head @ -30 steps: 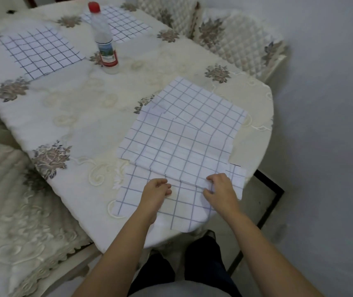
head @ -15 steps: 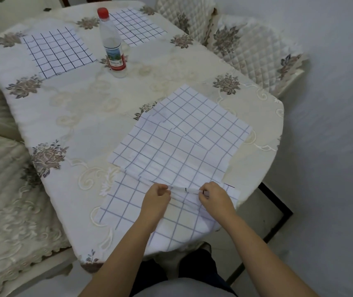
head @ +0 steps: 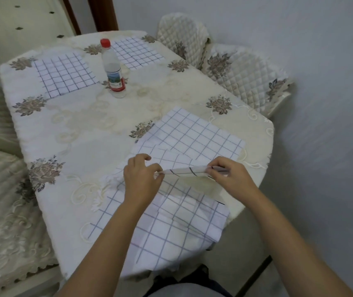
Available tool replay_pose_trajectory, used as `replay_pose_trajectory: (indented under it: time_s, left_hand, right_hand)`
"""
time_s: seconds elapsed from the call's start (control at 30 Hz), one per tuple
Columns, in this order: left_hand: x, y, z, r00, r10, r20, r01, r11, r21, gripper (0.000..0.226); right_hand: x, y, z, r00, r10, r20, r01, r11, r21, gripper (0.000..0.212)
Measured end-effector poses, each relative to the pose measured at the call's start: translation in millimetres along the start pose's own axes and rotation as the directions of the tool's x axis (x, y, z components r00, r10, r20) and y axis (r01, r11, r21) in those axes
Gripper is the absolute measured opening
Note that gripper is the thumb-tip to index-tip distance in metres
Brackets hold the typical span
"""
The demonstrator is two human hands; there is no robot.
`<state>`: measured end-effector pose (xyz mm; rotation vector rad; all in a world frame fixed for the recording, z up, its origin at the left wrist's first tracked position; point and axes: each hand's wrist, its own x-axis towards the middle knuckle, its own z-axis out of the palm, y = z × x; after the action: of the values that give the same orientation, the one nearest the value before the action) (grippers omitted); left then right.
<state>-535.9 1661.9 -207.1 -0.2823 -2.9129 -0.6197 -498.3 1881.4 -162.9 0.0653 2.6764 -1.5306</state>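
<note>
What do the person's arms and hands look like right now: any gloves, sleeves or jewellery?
Both are bare. The left hand and the right hand wear no gloves, and no ring, watch or wristband shows. The left forearm and the right forearm are uncovered down to the picture's bottom edge; no sleeve comes into view. No markings or bandages show.

A: Your checked cloth: thin woven fabric, matt, soft, creases easily.
B: Noted. The table cover under it?
A: Cream cloth, embroidered. Faint satin sheen, raised floral stitching.
B: And the bottle ahead of you?
A: Clear glossy plastic, with a red plastic cap. Your chair covers: quilted fabric, slightly shiny. The wall looks matt and smooth.
</note>
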Motion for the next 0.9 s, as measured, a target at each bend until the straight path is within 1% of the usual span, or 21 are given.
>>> replay_pose_trajectory:
  time_s: [0.07,0.13,0.23,0.37,0.43,0.53,0.63,0.7,0.77,0.83,0.9]
  left_hand:
    - [14,-4,-14,1.000,0.012,0.001,-0.012,1.000,0.013,0.010]
    - [32,-7,-29,0.999,0.034,-0.004,-0.034,0.998,0.044,0.013]
    - [56,-9,-52,0.997,0.069,-0.041,-0.067,0.996,0.055,0.016]
    - [79,-7,-81,0.995,0.056,-0.080,-0.052,0.998,0.045,0.017]
    - [89,-2,-98,0.990,0.049,-0.134,-0.047,0.999,0.019,0.016]
    - [103,14,-123,0.976,0.015,-0.219,-0.041,0.993,-0.114,0.014]
    - [114,32,-142,0.960,-0.095,-0.263,0.020,0.962,-0.273,0.012]
    - [124,45,-151,0.947,-0.154,-0.283,0.052,0.940,-0.336,0.011]
    - [134,59,-158,0.932,-0.209,-0.296,0.072,0.908,-0.412,0.006]
    - [146,73,-164,0.906,-0.272,-0.324,0.082,0.864,-0.497,0.010]
    - [155,84,-169,0.871,-0.327,-0.366,0.085,0.835,-0.544,0.014]
  right_hand:
    - [4,-4,-9,0.996,0.039,-0.078,-0.035,0.998,0.051,0.018]
    - [9,-12,-20,0.988,0.048,-0.148,-0.033,0.994,0.100,0.018]
    - [18,-25,-37,0.975,-0.006,-0.223,0.028,0.995,0.096,0.018]
    - [32,-41,-61,0.948,-0.059,-0.313,0.105,0.985,0.135,0.017]
    - [43,-47,-76,0.929,-0.061,-0.365,0.121,0.982,0.143,0.018]
    - [63,-57,-101,0.889,-0.071,-0.452,0.164,0.971,0.171,0.019]
    - [80,-65,-126,0.863,-0.087,-0.498,0.221,0.951,0.216,0.018]
    - [95,-65,-145,0.858,-0.103,-0.504,0.250,0.940,0.233,0.016]
    - [113,-67,-163,0.857,-0.123,-0.501,0.266,0.937,0.225,0.019]
    - [133,-69,-182,0.868,-0.165,-0.468,0.295,0.930,0.219,0.020]
    - [152,-72,-197,0.876,-0.205,-0.436,0.337,0.907,0.252,0.016]
